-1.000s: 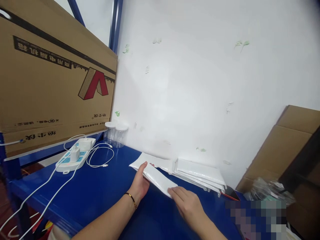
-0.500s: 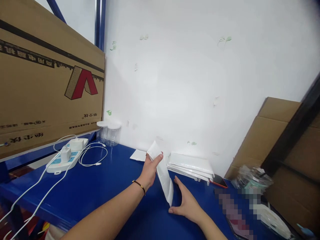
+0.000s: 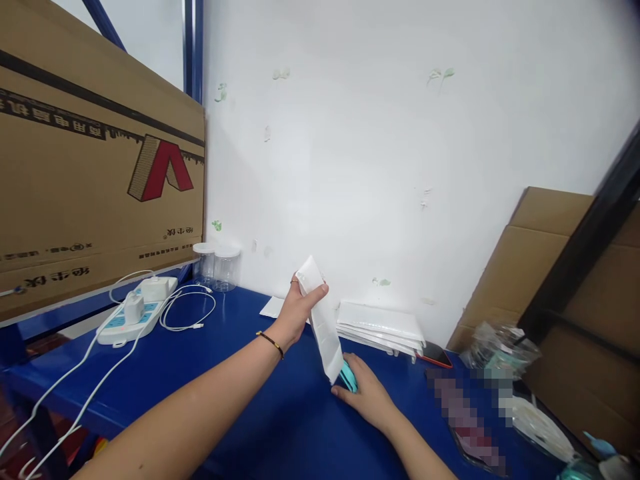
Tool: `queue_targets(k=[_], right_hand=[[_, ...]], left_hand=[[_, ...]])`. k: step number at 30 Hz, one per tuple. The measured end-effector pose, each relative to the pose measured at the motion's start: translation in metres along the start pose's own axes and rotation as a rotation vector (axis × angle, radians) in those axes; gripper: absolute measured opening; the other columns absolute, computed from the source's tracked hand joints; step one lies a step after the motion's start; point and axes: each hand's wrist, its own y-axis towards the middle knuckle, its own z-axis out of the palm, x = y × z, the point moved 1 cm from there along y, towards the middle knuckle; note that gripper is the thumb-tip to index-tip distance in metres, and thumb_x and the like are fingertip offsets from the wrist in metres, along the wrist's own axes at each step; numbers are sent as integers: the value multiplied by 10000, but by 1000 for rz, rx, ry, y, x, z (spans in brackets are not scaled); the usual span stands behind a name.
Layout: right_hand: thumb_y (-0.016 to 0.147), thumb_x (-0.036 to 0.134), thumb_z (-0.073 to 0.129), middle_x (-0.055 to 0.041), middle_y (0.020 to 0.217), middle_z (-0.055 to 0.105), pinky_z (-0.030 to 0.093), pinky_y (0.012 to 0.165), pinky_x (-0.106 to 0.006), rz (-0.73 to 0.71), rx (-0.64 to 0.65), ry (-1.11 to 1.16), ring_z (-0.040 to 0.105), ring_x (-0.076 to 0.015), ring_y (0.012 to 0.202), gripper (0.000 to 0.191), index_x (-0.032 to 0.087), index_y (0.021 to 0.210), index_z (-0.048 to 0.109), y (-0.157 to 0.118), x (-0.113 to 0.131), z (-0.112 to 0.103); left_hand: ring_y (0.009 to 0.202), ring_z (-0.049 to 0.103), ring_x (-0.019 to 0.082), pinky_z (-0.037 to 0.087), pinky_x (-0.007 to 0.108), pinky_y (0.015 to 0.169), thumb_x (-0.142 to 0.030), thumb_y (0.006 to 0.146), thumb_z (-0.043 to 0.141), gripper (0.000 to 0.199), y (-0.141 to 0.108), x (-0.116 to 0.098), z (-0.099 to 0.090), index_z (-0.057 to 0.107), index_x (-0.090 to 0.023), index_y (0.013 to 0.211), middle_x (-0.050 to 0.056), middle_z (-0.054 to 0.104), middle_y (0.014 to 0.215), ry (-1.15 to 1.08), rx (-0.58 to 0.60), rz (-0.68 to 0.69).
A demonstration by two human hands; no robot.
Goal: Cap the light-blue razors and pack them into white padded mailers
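My left hand point(image 3: 295, 312) grips the upper end of a long white pouch point(image 3: 325, 341), thumb in front. The pouch slants down to the right, with its lower end just above the blue table. At that end a folded-looking teal object point(image 3: 349, 377) sticks out. My right hand point(image 3: 369, 395) curls around this teal object, fingers behind and thumb below; its kind cannot be made out, and part of it is hidden by the hand and pouch. Behind the pouch lies a stack of white pouches point(image 3: 383, 321) against the wall, and another white pouch point(image 3: 271, 307) lies left of it.
On the left are a power strip point(image 3: 131, 327) with chargers, a coiled white cable point(image 3: 173, 328) and two lidded clear jars point(image 3: 226, 270). At right lie an orange-edged phone point(image 3: 436, 355), a blurred-out flat item point(image 3: 465, 427) and a crumpled clear bag point(image 3: 503, 350). Cardboard stands at both sides.
The teal object now shows at the pouch's lower end, inside my right hand, which was open and empty before. My left hand and the pouch have risen slightly.
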Motion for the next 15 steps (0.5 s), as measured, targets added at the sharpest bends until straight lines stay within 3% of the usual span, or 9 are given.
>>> queue_targets(k=[6,15], right_hand=[[818,570,485,-66,1428,389,263,1098,-402,-31,46,-75,280,-269,1347,594,235,1309,480,-2,-7,4],[856,597,394,-54,1446,362,246,1106,-416,-47,81,-117,252,-264,1361,593,262,1344,440,-6,3,-2]], left_hand=[[926,609,231,451,353,831,-296,628,777,555,11,-30,-8,520,-185,1108,79,657,1017,11,-2,34],[866,610,218,448,373,832,-300,632,756,509,18,-67,-17,542,-148,1068,78,651,952,69,-16,102]])
